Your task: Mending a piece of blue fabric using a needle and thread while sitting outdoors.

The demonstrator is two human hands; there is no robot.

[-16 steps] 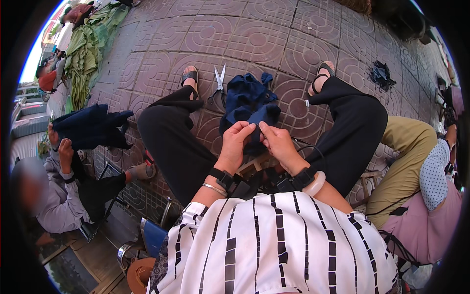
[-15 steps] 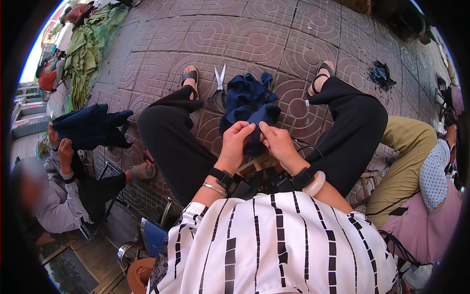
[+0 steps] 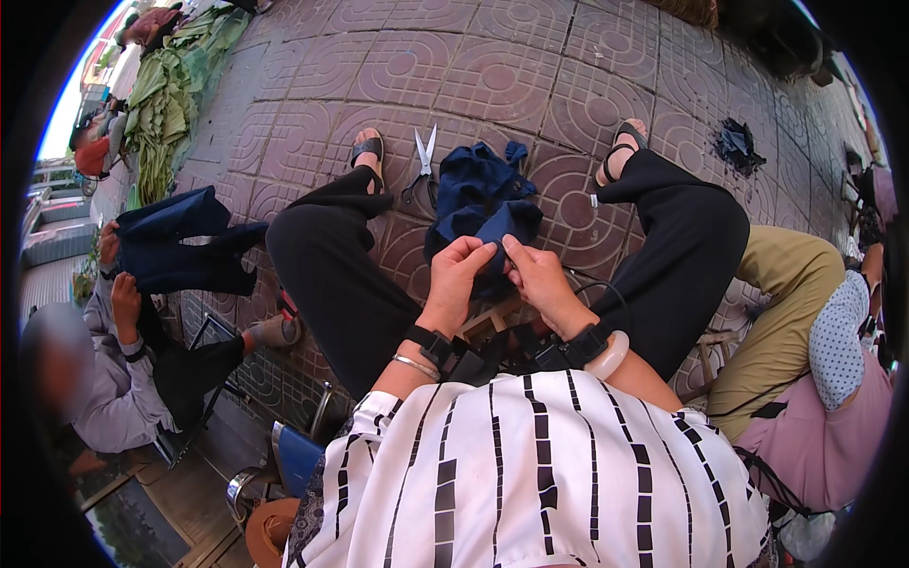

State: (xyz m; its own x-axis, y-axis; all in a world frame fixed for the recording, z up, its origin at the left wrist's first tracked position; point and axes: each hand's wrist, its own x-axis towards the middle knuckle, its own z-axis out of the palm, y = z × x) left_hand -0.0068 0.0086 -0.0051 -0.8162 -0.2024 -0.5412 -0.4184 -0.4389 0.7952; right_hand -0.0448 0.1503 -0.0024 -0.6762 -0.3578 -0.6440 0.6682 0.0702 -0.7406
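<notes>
My left hand (image 3: 458, 275) and my right hand (image 3: 537, 275) meet in front of me, fingertips pinched together on an edge of a dark blue cloth (image 3: 485, 204). The cloth hangs down between my knees and bunches on the patterned paving. Both wrists wear black bands; the right wrist also carries a pale bangle (image 3: 611, 355), the left a thin silver bracelet. A pair of scissors (image 3: 422, 163) lies on the paving just left of the cloth, beside my left foot.
A seated person at the left holds up another dark blue cloth (image 3: 175, 241). Another person in a pink top and tan trousers (image 3: 786, 284) sits close on my right. A dark scrap (image 3: 737, 144) lies at the far right; green leaves (image 3: 170, 90) are piled at the upper left.
My hands have barely shifted on the cloth. The person at the left has lifted and spread their blue cloth.
</notes>
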